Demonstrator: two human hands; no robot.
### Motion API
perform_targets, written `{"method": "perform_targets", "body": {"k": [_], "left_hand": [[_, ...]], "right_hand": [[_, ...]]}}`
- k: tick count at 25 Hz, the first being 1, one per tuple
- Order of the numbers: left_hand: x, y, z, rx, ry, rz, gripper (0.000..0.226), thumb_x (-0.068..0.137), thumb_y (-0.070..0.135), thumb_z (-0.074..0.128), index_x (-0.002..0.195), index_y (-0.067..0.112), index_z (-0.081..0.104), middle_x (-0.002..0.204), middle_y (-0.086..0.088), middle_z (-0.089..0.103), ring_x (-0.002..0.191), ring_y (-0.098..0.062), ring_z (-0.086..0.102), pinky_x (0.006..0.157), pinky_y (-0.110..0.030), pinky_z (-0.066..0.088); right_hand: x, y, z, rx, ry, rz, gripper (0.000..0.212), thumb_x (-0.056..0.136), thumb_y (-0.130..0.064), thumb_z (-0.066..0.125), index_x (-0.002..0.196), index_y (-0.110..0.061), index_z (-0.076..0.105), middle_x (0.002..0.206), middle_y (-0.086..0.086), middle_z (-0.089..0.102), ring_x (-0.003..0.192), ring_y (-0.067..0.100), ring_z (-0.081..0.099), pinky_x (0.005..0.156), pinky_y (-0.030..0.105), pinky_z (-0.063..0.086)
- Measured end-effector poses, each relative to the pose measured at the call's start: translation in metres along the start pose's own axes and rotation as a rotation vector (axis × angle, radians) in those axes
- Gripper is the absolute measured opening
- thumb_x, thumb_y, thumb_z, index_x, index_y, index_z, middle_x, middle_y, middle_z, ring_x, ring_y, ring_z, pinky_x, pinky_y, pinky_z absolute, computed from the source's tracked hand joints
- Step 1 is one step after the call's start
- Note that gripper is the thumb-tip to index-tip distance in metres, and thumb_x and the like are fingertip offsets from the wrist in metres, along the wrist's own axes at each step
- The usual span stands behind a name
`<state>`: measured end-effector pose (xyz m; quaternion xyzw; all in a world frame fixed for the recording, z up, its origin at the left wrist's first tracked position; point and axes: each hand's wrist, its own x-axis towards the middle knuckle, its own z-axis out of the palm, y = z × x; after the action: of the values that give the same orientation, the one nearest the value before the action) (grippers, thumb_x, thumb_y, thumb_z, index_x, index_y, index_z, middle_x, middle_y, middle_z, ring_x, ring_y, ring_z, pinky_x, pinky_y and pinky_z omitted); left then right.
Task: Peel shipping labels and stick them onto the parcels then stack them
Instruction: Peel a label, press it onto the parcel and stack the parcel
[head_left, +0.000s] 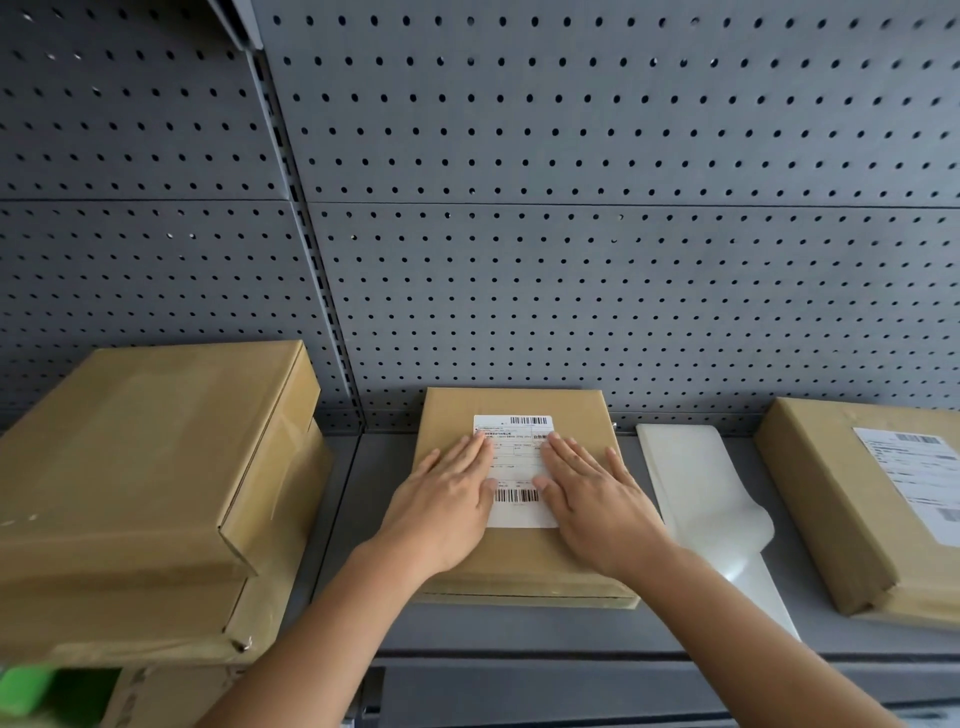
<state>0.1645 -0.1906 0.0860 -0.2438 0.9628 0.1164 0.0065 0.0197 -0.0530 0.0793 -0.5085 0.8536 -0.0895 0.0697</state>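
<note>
Brown cardboard is the material of the parcel (519, 551) in front of me, a flat square box lying in the middle of the grey metal shelf (519, 631). On its top lies a white shipping label (519, 470) with one barcode near the far edge and another near the close edge; the small print between them I cannot read. My left hand (447, 499) and my right hand (592, 493) are both spread flat, fingers together, palms down, pressing on the left and right sides of the label and holding nothing. Just to the right of the parcel lies a white glossy backing sheet (696, 483), smooth, with one corner curling up. Further right stands a labelled box (841, 525), cut off by the frame edge. On the left is a stack of plain boxes (145, 467), their contents hidden. Behind everything rises a grey perforated panel (571, 208).
</note>
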Motion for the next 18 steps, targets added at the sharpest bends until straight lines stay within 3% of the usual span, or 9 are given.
{"method": "perform_targets", "body": {"k": [5, 9, 11, 15, 18], "left_hand": [[-0.011, -0.003, -0.003, -0.020, 0.001, -0.030, 0.060, 0.109, 0.042, 0.015, 0.163, 0.019, 0.000, 0.171, 0.006, -0.005, 0.156, -0.004, -0.005, 0.128, -0.031, -0.002], [-0.035, 0.018, -0.001, -0.022, 0.025, 0.083, 0.059, 0.109, 0.039, 0.014, 0.163, 0.019, -0.001, 0.170, 0.007, -0.009, 0.154, -0.002, -0.010, 0.128, -0.031, -0.003], [-0.046, 0.024, 0.005, 0.023, -0.007, 0.123, 0.062, 0.106, 0.040, 0.008, 0.163, 0.017, -0.004, 0.169, 0.006, -0.012, 0.155, -0.003, -0.013, 0.128, -0.034, -0.001], [-0.060, 0.017, 0.015, 0.096, -0.025, 0.114, 0.078, 0.089, 0.050, -0.013, 0.160, 0.020, -0.013, 0.166, 0.008, -0.021, 0.153, -0.004, -0.019, 0.128, -0.035, 0.001], [-0.065, 0.011, 0.016, 0.057, 0.000, 0.029, 0.075, 0.094, 0.058, -0.017, 0.160, 0.023, -0.014, 0.166, 0.011, -0.020, 0.152, -0.001, -0.019, 0.127, -0.030, -0.007]], "right_hand": [[-0.009, 0.002, -0.004, 0.039, 0.026, 0.027, 0.065, 0.103, -0.053, 0.016, 0.160, -0.020, 0.017, 0.168, -0.007, 0.009, 0.154, 0.005, 0.004, 0.124, 0.033, -0.005], [-0.032, -0.023, -0.003, 0.077, 0.042, -0.133, 0.084, 0.090, -0.061, -0.007, 0.160, -0.021, 0.014, 0.167, -0.006, 0.008, 0.154, 0.006, 0.002, 0.123, 0.031, -0.008], [-0.044, -0.034, 0.009, 0.057, 0.039, -0.165, 0.084, 0.091, -0.062, -0.010, 0.160, -0.020, 0.012, 0.167, -0.004, 0.007, 0.154, 0.008, 0.001, 0.124, 0.032, -0.006], [-0.057, -0.034, 0.027, -0.081, 0.096, -0.127, 0.076, 0.102, -0.063, 0.009, 0.154, -0.014, 0.036, 0.161, 0.001, 0.030, 0.150, 0.016, 0.027, 0.116, 0.041, 0.009], [-0.065, -0.021, 0.024, -0.102, 0.110, -0.070, 0.081, 0.099, -0.069, 0.009, 0.155, -0.016, 0.034, 0.162, -0.001, 0.029, 0.151, 0.014, 0.024, 0.117, 0.041, 0.008]]}}
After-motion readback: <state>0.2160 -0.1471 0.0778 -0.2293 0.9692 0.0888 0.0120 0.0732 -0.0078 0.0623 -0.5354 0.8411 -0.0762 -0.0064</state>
